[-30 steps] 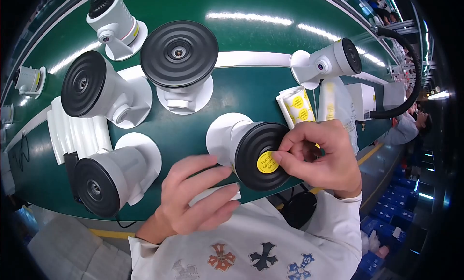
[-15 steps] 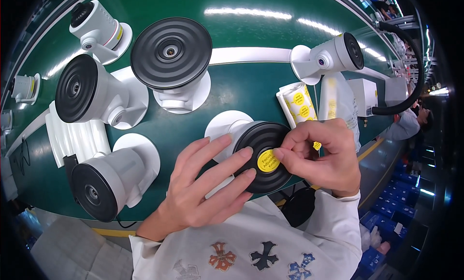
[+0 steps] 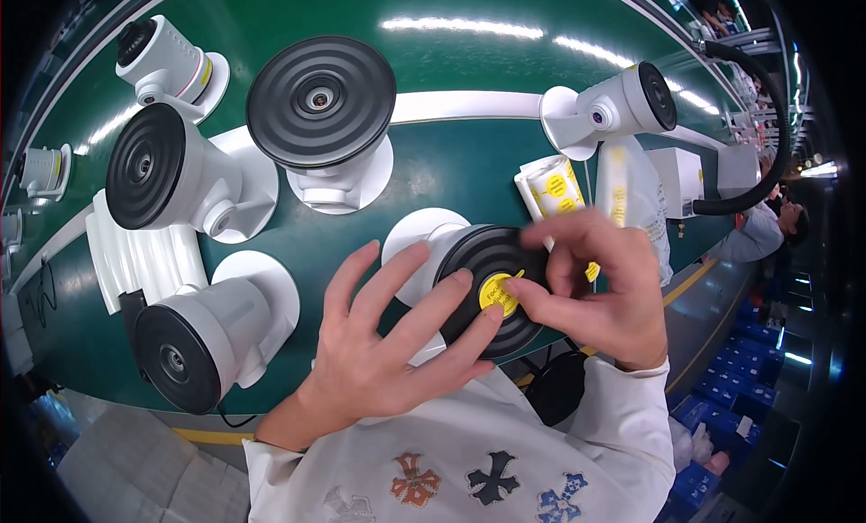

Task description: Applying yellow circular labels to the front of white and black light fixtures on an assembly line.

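Left hand splayed, right hand parted at finger and thumb, apparently applying the yellow sticker; next likely calls for smoothing

Mid-table offers passage; roll perhaps obstructs right hand.

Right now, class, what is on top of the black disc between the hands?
A yellow sticker sits on the black disc. The left hand and right hand partly cover both; whatever lies beneath the sticker cannot be seen.
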Demonstrator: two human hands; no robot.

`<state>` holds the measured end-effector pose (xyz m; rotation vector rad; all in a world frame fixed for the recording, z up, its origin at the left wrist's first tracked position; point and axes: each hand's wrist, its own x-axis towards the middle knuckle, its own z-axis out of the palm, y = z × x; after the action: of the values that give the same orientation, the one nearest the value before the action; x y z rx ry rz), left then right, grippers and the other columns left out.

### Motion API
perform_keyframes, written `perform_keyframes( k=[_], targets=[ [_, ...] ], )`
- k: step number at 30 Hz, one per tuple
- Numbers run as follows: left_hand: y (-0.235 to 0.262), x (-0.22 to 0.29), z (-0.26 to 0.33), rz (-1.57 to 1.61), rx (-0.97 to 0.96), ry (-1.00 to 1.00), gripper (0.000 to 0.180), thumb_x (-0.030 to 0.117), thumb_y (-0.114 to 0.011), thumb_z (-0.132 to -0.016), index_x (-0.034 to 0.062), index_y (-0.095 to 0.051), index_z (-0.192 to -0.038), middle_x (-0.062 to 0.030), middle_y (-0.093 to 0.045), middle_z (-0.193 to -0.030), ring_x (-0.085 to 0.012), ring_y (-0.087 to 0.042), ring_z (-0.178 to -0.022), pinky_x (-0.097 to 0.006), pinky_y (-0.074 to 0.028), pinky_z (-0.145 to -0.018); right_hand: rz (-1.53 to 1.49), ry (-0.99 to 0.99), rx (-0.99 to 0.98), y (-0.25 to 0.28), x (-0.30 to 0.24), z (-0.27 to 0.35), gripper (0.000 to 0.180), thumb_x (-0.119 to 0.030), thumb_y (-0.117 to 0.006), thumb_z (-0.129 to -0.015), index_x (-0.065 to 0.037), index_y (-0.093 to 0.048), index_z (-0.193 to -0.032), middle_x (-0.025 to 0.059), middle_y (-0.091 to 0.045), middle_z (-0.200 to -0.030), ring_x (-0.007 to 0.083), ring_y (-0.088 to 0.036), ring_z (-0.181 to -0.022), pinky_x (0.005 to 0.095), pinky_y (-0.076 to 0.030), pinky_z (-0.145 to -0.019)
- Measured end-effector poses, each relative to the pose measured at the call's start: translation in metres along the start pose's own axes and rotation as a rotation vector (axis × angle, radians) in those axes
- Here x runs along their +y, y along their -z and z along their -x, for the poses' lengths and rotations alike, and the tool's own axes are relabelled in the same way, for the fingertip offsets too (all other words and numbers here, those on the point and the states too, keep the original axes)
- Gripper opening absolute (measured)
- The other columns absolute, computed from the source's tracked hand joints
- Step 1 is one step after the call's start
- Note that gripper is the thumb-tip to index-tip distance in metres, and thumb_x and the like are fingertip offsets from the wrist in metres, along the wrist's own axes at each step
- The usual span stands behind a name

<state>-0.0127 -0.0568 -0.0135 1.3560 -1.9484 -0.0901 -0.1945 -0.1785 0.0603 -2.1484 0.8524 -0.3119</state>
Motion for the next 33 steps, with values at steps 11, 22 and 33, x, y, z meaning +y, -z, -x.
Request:
perform_keyframes(
  k=[11,22,33],
  targets=[
    [-0.009,0.0,-0.013,-0.104,-0.055,-0.061,0.041,0.052,-0.071,-0.073,0.0299,-0.069,-0.107,0.0073,-0.059,-0.124,-0.0315,-0.052,-0.116,-0.066,-0.025,-0.104,-0.494,-0.03,0.127,-0.023,0.039,0.002,0.045,-0.001,-0.066,-0.085,-0.001,-0.05,-0.126,-0.0061,-0.04,-0.066,0.0009,-0.039,-0.06,0.0172,-0.031,-0.056],
    [-0.022,-0.003,0.002,-0.188,0.272,-0.101,0.03,0.041,-0.074,-0.074,0.0209,-0.073,-0.096,0.0086,-0.068,-0.105,-0.0165,-0.06,-0.1,-0.057,-0.028,-0.101,-0.625,-0.071,0.12,-0.028,0.047,0.003,0.042,0.0,-0.063,-0.088,0.0,-0.049,-0.128,-0.0068,-0.042,-0.069,-0.0001,-0.039,-0.061,0.017,-0.03,-0.055],
    [-0.024,-0.011,-0.011,0.044,0.141,-0.166,0.043,0.043,-0.077,-0.069,0.0207,-0.07,-0.105,0.0075,-0.063,-0.116,-0.024,-0.055,-0.114,-0.061,-0.026,-0.107,-0.924,0.258,-0.027,-0.057,0.1,-0.007,0.121,-0.039,-0.095,-0.046,0.005,-0.036,-0.141,0.0142,-0.041,-0.14,0.0219,-0.048,-0.121,0.0358,-0.043,-0.099]
  ],
)
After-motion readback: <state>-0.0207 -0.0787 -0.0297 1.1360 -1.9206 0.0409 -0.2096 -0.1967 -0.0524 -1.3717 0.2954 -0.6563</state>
